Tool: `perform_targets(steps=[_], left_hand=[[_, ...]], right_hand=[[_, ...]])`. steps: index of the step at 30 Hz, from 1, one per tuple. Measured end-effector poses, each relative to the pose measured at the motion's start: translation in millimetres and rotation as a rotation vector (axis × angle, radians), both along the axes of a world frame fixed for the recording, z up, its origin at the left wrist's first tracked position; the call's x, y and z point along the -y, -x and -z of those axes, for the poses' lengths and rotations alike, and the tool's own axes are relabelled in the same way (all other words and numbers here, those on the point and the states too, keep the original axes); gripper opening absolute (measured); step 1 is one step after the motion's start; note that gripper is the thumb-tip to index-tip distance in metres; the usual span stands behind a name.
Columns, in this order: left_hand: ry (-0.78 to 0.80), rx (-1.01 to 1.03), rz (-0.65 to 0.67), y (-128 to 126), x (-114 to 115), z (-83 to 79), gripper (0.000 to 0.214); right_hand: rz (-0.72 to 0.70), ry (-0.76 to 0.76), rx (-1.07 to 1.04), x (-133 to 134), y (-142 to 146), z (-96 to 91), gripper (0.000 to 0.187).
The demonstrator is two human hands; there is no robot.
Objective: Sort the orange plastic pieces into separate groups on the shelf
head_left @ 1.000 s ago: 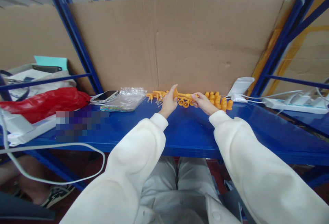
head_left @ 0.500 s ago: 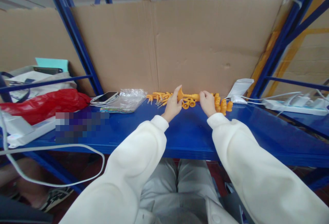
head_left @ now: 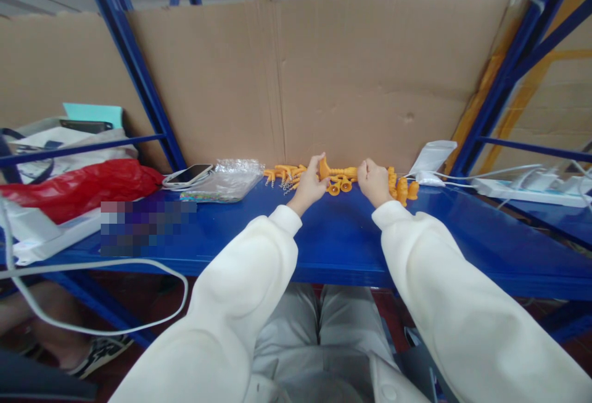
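Note:
Both my hands reach to the back of a blue metal shelf [head_left: 342, 243]. My left hand [head_left: 309, 186] pinches the flared end of a long orange plastic piece [head_left: 340, 173]. My right hand [head_left: 374, 182] is closed in a fist round the other end of the same piece. The piece is held level just above the shelf. Below it lie more small orange parts [head_left: 338, 187]. A row of orange pieces [head_left: 283, 174] lies to the left of my left hand, and several orange pieces [head_left: 401, 187] stand behind my right hand.
A cardboard sheet [head_left: 351, 76] backs the shelf. A phone [head_left: 189, 174] and a clear plastic bag [head_left: 226, 180] lie to the left, with a red bag [head_left: 78, 187] beyond. A white pouch [head_left: 432, 158] and a power strip [head_left: 531, 190] lie right. A white cable [head_left: 106, 304] hangs off the front edge.
My right hand has turned from a loose fingertip hold into a fist on the orange piece. Both hands have drawn slightly back toward the cardboard, lifting the piece a little.

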State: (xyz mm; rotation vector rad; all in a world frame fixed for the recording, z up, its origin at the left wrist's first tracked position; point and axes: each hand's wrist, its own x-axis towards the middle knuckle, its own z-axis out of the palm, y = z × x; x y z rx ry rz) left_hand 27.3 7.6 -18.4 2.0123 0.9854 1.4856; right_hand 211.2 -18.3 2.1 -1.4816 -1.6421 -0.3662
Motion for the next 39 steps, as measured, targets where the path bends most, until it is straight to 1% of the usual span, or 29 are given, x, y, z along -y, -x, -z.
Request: perform_targets(steps=[3,6,9,11,13,16,18,20,22,26,28,30,32,34,36,39], left_hand=[[0.092,0.039,0.062,6,-5,-3.5,0.072],[0.165,0.056,0.101,11,-9,-5.5,0.073],[0.126,0.033,0.055,14,-12,-2.4,0.071],[0.069,0.020,0.001,14,-14,2.5,0.070],[0.019,0.003,-0.058,15,-15,7.6,0.069],[-0.034,-0.040,-0.157,18,-14,11.1,0.070],[-0.050,-0.077,-0.228,21,-11,9.6,0.069],[-0.050,-0.118,-0.285,23,-7,6.9,0.067],[-0.052,-0.148,-0.314,23,-5,4.9,0.066],[-0.095,-0.134,-0.309,23,-5,5.2,0.066],[-0.098,-0.122,-0.316,23,-6,6.0,0.066],[-0.091,-0.120,-0.323,22,-6,6.3,0.066],[-0.087,-0.112,-0.314,21,-7,6.3,0.066],[-0.078,-0.095,-0.298,20,-8,6.9,0.066],[-0.044,-0.071,-0.286,18,-10,8.4,0.066],[0.050,-0.010,-0.249,15,-15,11.2,0.067]], right_hand=[[-0.008,-0.060,0.091,-1,-1,0.5,0.023],[-0.055,-0.104,0.183,0,0,0.8,0.021],[-0.148,-0.144,0.176,1,0,2.8,0.022],[-0.242,-0.134,0.076,-1,0,5.7,0.023],[-0.369,-0.051,-0.098,-5,0,9.5,0.027],[-0.560,0.207,-0.416,-12,0,15.0,0.037],[-0.638,0.349,-0.587,-15,0,17.3,0.039],[-0.683,0.398,-0.675,-16,1,18.4,0.038],[-0.707,0.392,-0.692,-17,0,19.1,0.036],[-0.710,0.349,-0.607,-20,-2,21.8,0.028],[-0.696,0.277,-0.491,-23,-5,23.6,0.027],[-0.660,0.176,-0.322,-26,-10,24.6,0.028],[-0.594,0.085,-0.145,-28,-14,24.1,0.030],[-0.513,0.037,0.004,-26,-17,21.8,0.032],[-0.427,0.023,0.129,-20,-17,17.9,0.034],[-0.281,0.041,0.310,-9,-13,10.9,0.038]])
